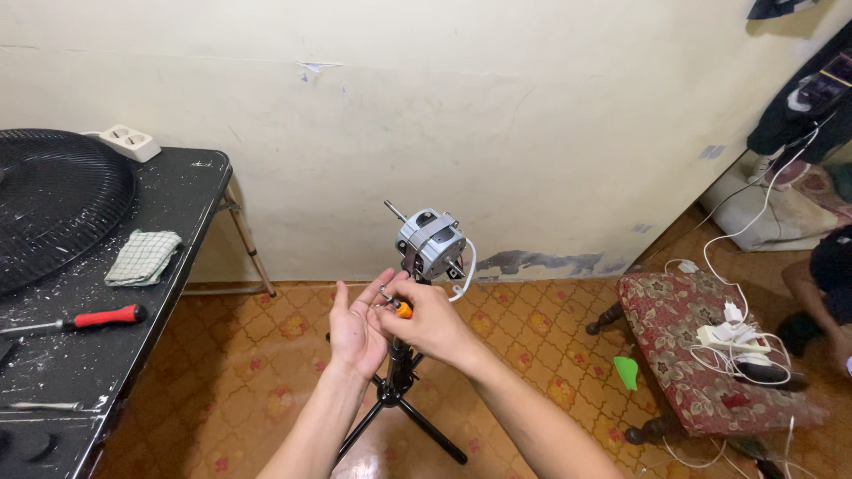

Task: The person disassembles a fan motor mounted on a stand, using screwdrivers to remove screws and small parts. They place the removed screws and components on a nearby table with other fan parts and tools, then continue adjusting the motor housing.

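Note:
A bare fan motor (pixel 432 241) with a metal shaft and a white wire sits on top of a black tripod stand (pixel 399 390). My right hand (pixel 430 321) grips a small screwdriver with an orange handle (pixel 402 309), its tip pointing up toward the underside of the motor. My left hand (pixel 357 328) is held palm-up just below the motor, fingers apart, touching the stand's neck beside the screwdriver.
A black table (pixel 169 222) at left carries a black fan grille (pixel 53 204), a checked cloth (pixel 142 257), a red-handled screwdriver (pixel 102 318) and a white power strip (pixel 131 142). A floral stool (pixel 683 355) with chargers stands at right, beside another person's arm (pixel 816 293).

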